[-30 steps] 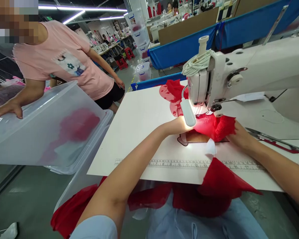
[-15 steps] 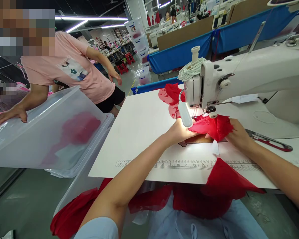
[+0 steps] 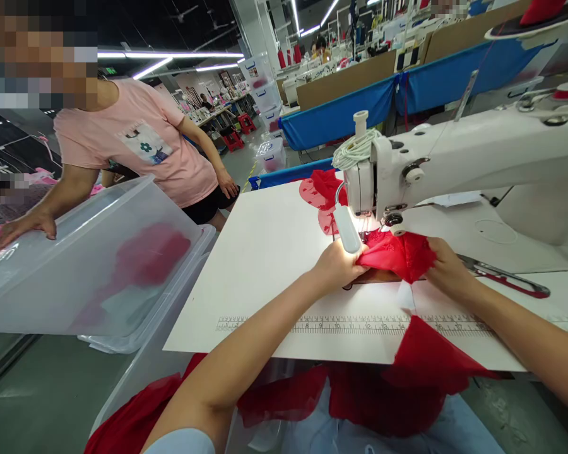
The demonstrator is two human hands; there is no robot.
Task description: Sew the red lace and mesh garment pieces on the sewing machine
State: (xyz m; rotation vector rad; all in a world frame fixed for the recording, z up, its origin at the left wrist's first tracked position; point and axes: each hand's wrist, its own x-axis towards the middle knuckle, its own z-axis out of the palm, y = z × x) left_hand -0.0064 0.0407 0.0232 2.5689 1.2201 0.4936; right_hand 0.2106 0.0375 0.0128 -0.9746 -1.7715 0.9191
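Note:
Red fabric [image 3: 397, 253] stretches between my two hands just in front of the needle area of a white sewing machine [image 3: 435, 164]. My left hand [image 3: 338, 266] pinches its left end beside the small lit lamp [image 3: 347, 228]; some fingertips are hidden. At the right end, my right hand [image 3: 442, 265] is closed on the same fabric, its fingers partly behind the cloth. More red cloth [image 3: 324, 192] lies behind the needle on the white table [image 3: 255, 252]. Further red fabric [image 3: 383, 397] hangs over the front edge onto my lap.
Thread snips [image 3: 506, 276] lie right of my right hand. A printed ruler [image 3: 322, 325] runs along the table's front. At left, a person in a pink shirt [image 3: 142, 139] rests a hand on a tilted clear plastic bin [image 3: 89, 265] holding red cloth. Blue cloth troughs [image 3: 341, 113] stand behind.
The view has tilted slightly, so the scene sits lower. Both my hands keep hold of the fabric at the machine. The person's free hand has dropped to their hip.

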